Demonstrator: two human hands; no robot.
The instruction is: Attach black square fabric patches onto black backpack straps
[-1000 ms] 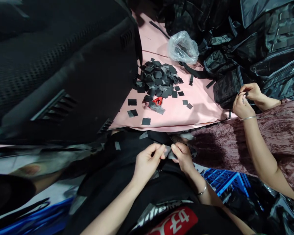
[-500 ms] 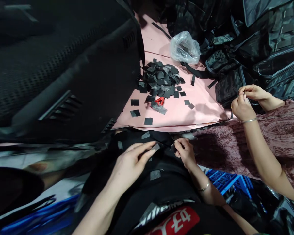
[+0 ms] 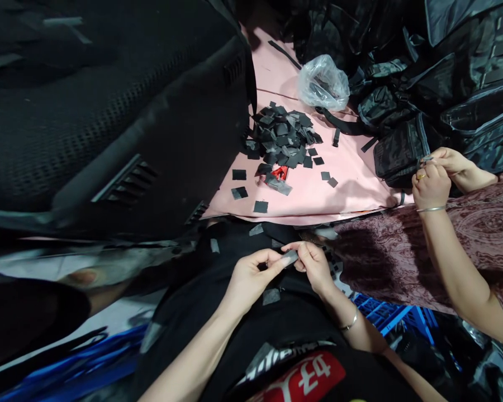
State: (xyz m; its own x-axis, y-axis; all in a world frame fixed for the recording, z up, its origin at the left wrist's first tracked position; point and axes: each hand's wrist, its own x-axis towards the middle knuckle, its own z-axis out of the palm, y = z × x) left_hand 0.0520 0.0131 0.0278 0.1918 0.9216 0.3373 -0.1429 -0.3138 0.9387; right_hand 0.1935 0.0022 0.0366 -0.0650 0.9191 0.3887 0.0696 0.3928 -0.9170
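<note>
In the head view, we extend the left forearm up from the lower edge and hold the left hand [image 3: 249, 276] above the lap, back of the hand facing the camera, fingers directed toward the right hand [image 3: 315, 267]. We keep the left thumb and index finger pinched on a small grey piece [image 3: 291, 258]. We set the right hand opposite, curled, its thumb and index finger closed at the far end of that piece; whether it grips a second piece we cannot tell. The right wrist carries a bracelet [image 3: 351, 320].

The grey piece is located between both hands, over our dark clothing [image 3: 235, 346], on the near side of the table [image 3: 352, 198]. On the table we find a pile of dark squares [image 3: 281, 134], a red object [image 3: 281, 172] beside it and a plastic bag [image 3: 324, 84] behind. A co-worker's hands [image 3: 431, 184] work at right.
</note>
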